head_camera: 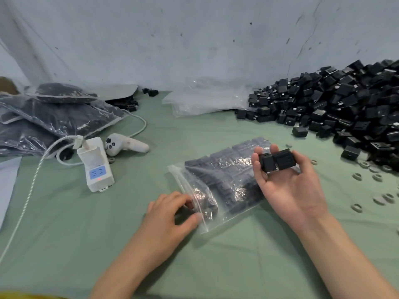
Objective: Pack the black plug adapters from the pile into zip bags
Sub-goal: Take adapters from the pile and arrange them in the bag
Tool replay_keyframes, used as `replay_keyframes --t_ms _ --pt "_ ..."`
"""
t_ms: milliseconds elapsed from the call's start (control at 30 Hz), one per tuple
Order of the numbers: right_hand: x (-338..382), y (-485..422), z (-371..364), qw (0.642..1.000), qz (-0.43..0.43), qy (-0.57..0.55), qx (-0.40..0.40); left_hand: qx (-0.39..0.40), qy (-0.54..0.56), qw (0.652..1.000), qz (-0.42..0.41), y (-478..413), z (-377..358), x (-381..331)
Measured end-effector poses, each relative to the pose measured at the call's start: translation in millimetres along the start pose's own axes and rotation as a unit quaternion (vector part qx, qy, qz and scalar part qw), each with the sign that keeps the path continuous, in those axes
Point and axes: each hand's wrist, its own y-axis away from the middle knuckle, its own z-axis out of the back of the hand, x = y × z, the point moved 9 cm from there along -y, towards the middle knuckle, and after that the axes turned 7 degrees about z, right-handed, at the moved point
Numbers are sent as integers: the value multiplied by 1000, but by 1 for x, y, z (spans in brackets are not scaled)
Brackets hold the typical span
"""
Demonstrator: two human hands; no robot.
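While the left hand (172, 214) pinches the open mouth of a clear zip bag (224, 190) between thumb and curled fingers, the bag lies flat on the green surface (151, 255), partly filled with dark rows. Just to the right, the right hand (289, 188) is turned palm up over the bag's far end, with thumb and fingers closed around two black adapters (277, 161) held side by side. Grey rings (380, 199) lie scattered on the surface to the right of that hand. Left of the bag sit a white power strip (96, 167) with its cable and a white controller (125, 144). Farther back, filled bags (49, 117) are stacked at the left and empty bags (205, 100) lie in the middle. At the right, the big pile (345, 108) of adapters rises against a pale sheet (194, 39).
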Motion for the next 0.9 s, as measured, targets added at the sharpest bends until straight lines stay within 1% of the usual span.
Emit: replay_keyframes --t_ms 67,133,367,533,700,733,767,833,867,900 --pt "1 -1 -1 1000 2 4 -2 -3 -2 1000 -3 -3 -1 -2" --pt "1 -1 -1 1000 6 6 -4 -22 -11 1000 -1 -7 0 -5" --pt "0 -3 -8 999 5 31 9 -53 -7 997 59 -20 0 -3" --pt "-4 -9 -8 998 -8 52 20 -40 -26 995 85 -22 -4 0" --pt "-9 -15 -9 999 -15 42 21 0 23 995 98 -18 -1 5" --pt "-10 -16 -10 999 -16 42 22 -21 30 994 101 -17 5 8" --pt "-12 -16 -12 999 -18 42 22 -62 43 992 105 -15 15 11" --pt "-19 -15 -16 998 -27 42 23 -177 91 974 110 -10 41 15" --pt "-24 -13 -19 998 -36 42 26 -219 116 963 101 -7 50 11" --pt "-31 -11 -22 998 -47 41 28 -246 138 956 85 -6 56 5"
